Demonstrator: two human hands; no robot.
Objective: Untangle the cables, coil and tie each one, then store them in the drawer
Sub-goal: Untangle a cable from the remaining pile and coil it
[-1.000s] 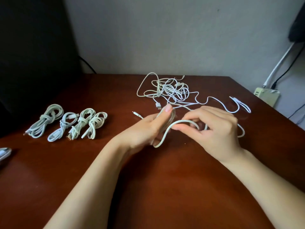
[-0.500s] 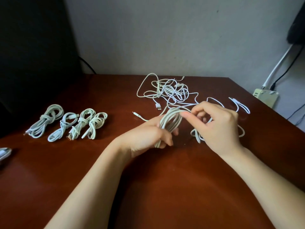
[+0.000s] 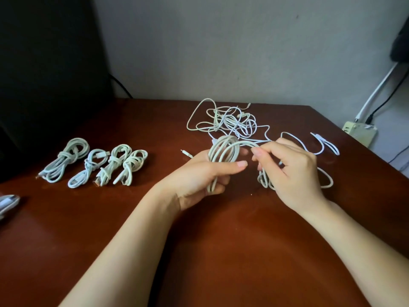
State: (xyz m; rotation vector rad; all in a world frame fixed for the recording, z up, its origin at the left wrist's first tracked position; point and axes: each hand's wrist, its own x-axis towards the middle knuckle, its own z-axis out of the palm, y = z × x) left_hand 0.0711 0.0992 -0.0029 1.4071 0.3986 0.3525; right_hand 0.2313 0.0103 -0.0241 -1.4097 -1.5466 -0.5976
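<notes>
Setting: dark reddish wooden table against a pale grey wall.

Item in hand: a pale cable coil, several loops deep, held upright above the table's middle.
- Left hand: fingers curled round the loops, thumb pressed flat across their front.
- Right hand: thumb and forefinger pinch the free strand just right of the coil; the other fingers are curled, with slack loops hanging beneath.

Step, by my reading: coiling, not yet tying. The next move calls for carrying the pinched strand over into another loop, then wrapping the tail round the middle.

Farther out:
- Tangled pile, far centre, not yet sorted.
- Loose white cable, far right.
- Four tied bundles, in a row at left.
- Silver object, left edge; I cannot tell what it is.
- Socket block, beyond the right corner.
- Drawer: not in sight.
</notes>
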